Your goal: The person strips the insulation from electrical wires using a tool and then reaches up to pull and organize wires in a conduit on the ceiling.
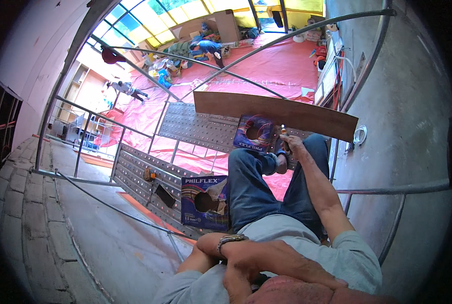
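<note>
My right hand (292, 144) is closed around a small slim object (283, 129) with a white tip, held upright above my right knee; its kind is too small to make out. Just left of this hand, a blue cardboard box (240, 133) with a round hole sits on the perforated metal planks. My left arm is bent sharply, a watch (231, 241) on its wrist. Close to my upper body, my left hand (281, 261) lies across my collar, its fingers mostly hidden. Beside my left thigh stands a second blue box (191, 207), its round opening torn.
A long brown board (271, 107) stands along the far plank edge. An orange-and-black tool (149, 175) and a dark flat object (164, 195) lie on the left plank (129, 167). Scaffold rails (104, 117) surround me. Below, two people move about on red floor sheeting (266, 61).
</note>
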`<control>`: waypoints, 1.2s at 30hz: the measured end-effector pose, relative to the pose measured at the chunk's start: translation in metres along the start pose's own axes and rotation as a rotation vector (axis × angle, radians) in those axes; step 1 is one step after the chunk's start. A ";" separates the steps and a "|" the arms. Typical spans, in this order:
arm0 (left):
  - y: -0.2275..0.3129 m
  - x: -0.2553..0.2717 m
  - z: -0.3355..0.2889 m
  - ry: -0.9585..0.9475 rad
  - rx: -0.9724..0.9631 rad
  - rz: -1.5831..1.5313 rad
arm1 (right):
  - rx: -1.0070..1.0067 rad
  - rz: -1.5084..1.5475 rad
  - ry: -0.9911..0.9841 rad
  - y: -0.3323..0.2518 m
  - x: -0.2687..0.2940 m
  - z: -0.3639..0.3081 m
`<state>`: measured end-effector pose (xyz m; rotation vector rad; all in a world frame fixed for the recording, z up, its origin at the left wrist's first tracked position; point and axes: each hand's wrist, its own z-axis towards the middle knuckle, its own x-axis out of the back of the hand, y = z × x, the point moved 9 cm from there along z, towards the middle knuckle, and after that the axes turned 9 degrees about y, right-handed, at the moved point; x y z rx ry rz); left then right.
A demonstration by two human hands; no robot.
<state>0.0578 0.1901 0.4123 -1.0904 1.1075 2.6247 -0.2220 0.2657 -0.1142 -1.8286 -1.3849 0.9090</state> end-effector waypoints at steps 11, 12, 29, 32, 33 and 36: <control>0.006 0.018 0.008 0.207 -0.068 -0.251 | -0.015 0.019 0.025 -0.005 -0.002 -0.009; 0.006 0.017 0.008 0.218 -0.075 -0.264 | -0.018 -0.003 0.029 -0.006 -0.005 -0.010; -0.005 0.007 0.014 0.252 -0.108 -0.373 | 0.017 0.038 0.018 -0.002 0.004 -0.003; -0.003 0.009 0.009 0.281 -0.137 -0.368 | -0.014 -0.025 0.009 -0.001 -0.007 -0.004; -0.001 0.010 0.009 0.298 -0.141 -0.352 | -0.024 -0.028 -0.002 -0.001 -0.012 -0.004; 0.021 0.002 -0.014 0.351 -0.092 -0.309 | -0.006 0.000 0.008 0.000 -0.012 -0.002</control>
